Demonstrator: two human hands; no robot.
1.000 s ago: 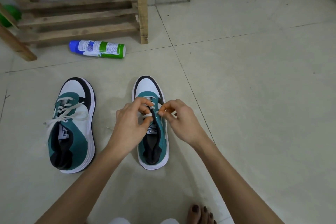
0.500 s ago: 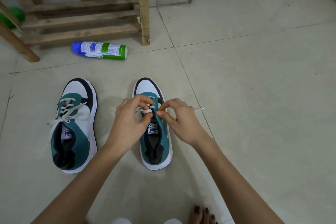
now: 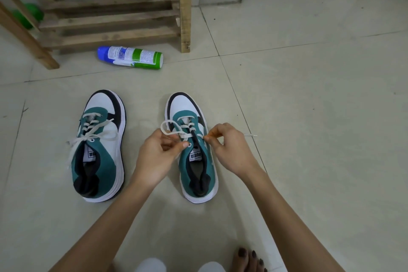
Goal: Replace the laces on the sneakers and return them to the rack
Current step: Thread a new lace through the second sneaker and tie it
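Note:
Two teal, white and black sneakers stand side by side on the floor, toes pointing away from me. The left sneaker (image 3: 100, 146) has its white lace threaded and lying loose across the tongue. Over the right sneaker (image 3: 194, 150) my left hand (image 3: 157, 152) pinches a loop of the white lace (image 3: 170, 131) at the shoe's left eyelets. My right hand (image 3: 229, 148) pinches the other lace end, whose tip (image 3: 250, 135) sticks out to the right. The wooden rack (image 3: 110, 22) stands beyond the shoes at the upper left.
A blue, white and green spray can (image 3: 131, 57) lies on its side in front of the rack. Something green (image 3: 31, 14) shows behind the rack's left leg. My bare toes (image 3: 248, 259) are at the bottom edge. Bare tiled floor (image 3: 320, 117) stretches to the right.
My hands have drawn apart to either side of the right sneaker, pulling the lace through. A loop now stands up by my left hand and the lace tip pokes out to the right.

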